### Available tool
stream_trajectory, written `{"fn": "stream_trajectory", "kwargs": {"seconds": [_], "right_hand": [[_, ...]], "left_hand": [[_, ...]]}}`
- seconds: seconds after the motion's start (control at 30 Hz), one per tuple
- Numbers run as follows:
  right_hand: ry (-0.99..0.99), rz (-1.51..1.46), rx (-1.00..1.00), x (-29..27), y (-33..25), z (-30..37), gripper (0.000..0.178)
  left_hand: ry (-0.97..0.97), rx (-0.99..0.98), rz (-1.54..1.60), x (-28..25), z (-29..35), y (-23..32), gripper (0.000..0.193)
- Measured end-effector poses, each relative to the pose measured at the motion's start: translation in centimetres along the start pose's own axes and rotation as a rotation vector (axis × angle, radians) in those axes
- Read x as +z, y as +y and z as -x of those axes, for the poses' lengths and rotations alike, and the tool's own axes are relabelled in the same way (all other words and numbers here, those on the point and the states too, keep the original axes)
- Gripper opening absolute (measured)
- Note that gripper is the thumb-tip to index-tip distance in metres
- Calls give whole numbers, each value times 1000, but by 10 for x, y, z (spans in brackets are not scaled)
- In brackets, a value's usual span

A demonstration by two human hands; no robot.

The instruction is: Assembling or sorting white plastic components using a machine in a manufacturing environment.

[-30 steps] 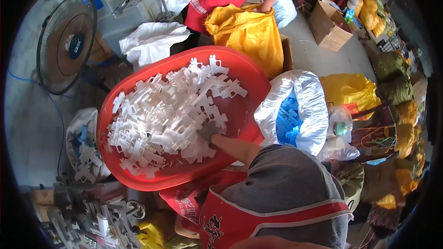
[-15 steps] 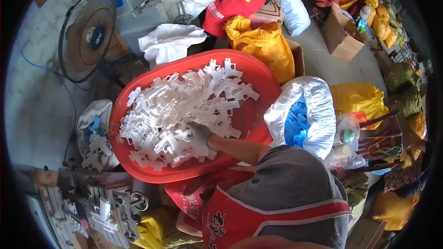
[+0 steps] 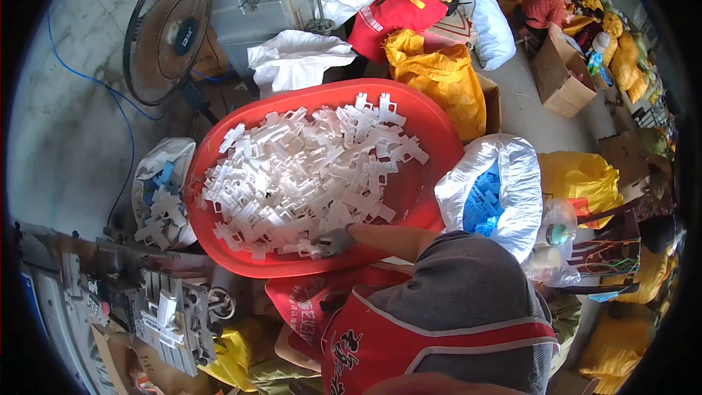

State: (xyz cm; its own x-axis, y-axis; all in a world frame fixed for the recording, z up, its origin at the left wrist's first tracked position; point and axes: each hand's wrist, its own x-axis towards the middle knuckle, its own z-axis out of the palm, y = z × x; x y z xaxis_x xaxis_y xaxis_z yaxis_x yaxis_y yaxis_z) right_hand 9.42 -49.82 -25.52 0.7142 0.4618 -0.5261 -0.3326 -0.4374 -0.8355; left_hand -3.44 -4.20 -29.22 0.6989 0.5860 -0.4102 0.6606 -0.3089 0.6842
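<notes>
My right hand (image 3: 335, 241), in a grey glove, is at the near edge of a pile of white plastic toy-pistol parts (image 3: 314, 168). Its fingers look closed around a white toy-pistol part (image 3: 316, 250), partly hidden by the glove. The pile lies in a large red oval tub (image 3: 431, 143) in front of me. A dark grey shape (image 3: 335, 301) against my red apron may be my gloved left hand. Its fingers cannot be made out.
Right of the tub stands a silvery-white sack (image 3: 521, 197) of blue plastic parts; at left, another sack (image 3: 186, 230) holds white and blue pieces. A black fan (image 3: 168, 33), yellow sack (image 3: 439, 80) and white sack (image 3: 292, 58) lie beyond. A co-worker (image 3: 402, 0) works at a machine.
My right hand has moved from within the pile toward me, to the tub's near side. The whole view has shifted slightly, with the tub now further right.
</notes>
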Motion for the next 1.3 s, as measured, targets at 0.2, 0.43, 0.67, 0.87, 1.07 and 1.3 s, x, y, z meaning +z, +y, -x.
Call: {"fn": "stream_trajectory", "kwargs": {"seconds": [0.2,0.43,0.67,0.87,1.07,1.3], "right_hand": [[30,470,-47,-1,-23,17,42],[341,289,-245,2,30,-2,38],[326,-463,-244,-26,-12,-9,46],[168,-224,-264,-39,-124,19,49],[65,-582,-584,-29,-233,31,41],[78,-434,-790,-18,-304,9,39]], "left_hand": [[139,-16,63,-71,39,-35,43],[528,477,82,-129,92,60,30],[712,769,57,-181,96,206,21],[517,1075,-270,-181,68,297,38],[177,898,-158,-180,42,329,38],[386,904,-1,-185,85,290,34]]}}
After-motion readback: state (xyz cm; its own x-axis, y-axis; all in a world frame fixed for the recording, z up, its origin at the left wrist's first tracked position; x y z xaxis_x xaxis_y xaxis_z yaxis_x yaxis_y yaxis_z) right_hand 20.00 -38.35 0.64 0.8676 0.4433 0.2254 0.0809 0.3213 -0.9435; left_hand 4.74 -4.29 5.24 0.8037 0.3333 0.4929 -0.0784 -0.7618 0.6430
